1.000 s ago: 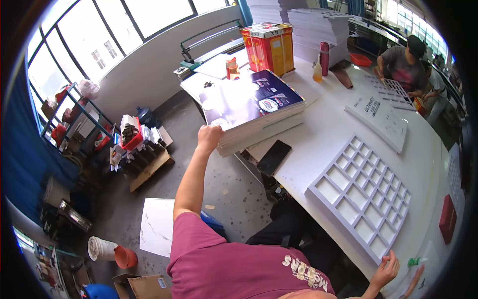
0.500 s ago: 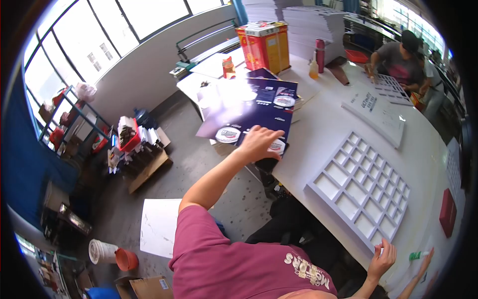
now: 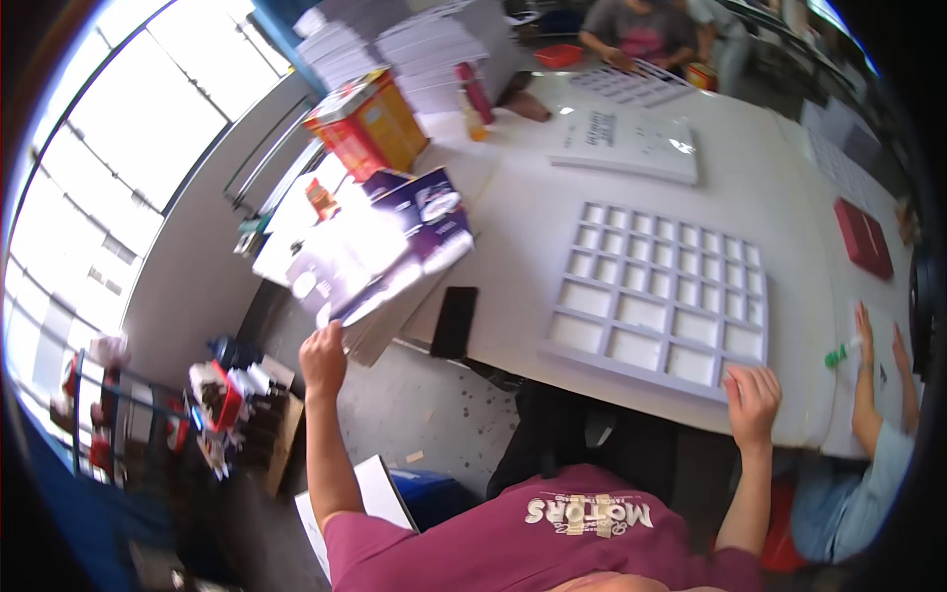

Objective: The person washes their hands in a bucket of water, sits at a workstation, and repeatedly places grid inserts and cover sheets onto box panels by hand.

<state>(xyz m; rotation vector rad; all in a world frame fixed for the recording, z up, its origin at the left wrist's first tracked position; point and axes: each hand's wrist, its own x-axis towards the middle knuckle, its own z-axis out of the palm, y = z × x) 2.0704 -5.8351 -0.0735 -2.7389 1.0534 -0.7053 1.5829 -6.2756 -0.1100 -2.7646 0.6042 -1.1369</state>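
My left hand (image 3: 324,363) is closed on the near edge of a glossy purple printed sheet (image 3: 424,212). Glare washes out much of the sheet, which lies on a stack of boards (image 3: 380,331) at the table's left end. A black phone (image 3: 455,322) lies to the right of that stack. At the near right corner of a white compartment tray (image 3: 643,314), my right hand (image 3: 753,403) has its fingers curled against the rim. The tray lies flat, with small cells at the back and larger ones in front.
Behind the sheet stand a red-yellow tin (image 3: 370,123), an orange bottle (image 3: 321,199) and tall paper stacks (image 3: 449,54). A white printed box (image 3: 626,146) lies beyond the tray. To the right are a red box (image 3: 863,237) and another person's hands (image 3: 864,340). A co-worker (image 3: 641,35) sits across the table.
My left hand has moved from on top of the purple sheet to its near edge and gripped it. The phone now shows fully. My right hand has come against the tray's corner; the view has turned.
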